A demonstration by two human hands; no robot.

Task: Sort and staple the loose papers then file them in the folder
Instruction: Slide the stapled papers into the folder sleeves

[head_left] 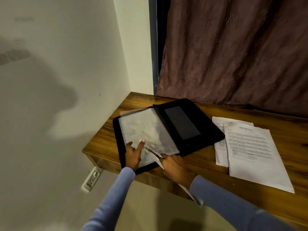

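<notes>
The right hand (174, 167) pinched a paper set (157, 158) edge-on, its long axis aimed up-left at the plastic sleeve (146, 129), whose mouth the left hand's (133, 154) spread fingers held apart.

An open black zip folder (168, 125) with clear plastic sleeves (146, 129) lies flat; two printed white paper sets (250, 152) overlap just right.

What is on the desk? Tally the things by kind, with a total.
Black folder, lying open: 1
Clear plastic sleeves in the folder: at least 1; exact number cannot be told
Paper sets lying loose on the desk: 2, front and back
Paper set held by the right hand: 1
Total: 5, counting the sleeves as 1
</notes>
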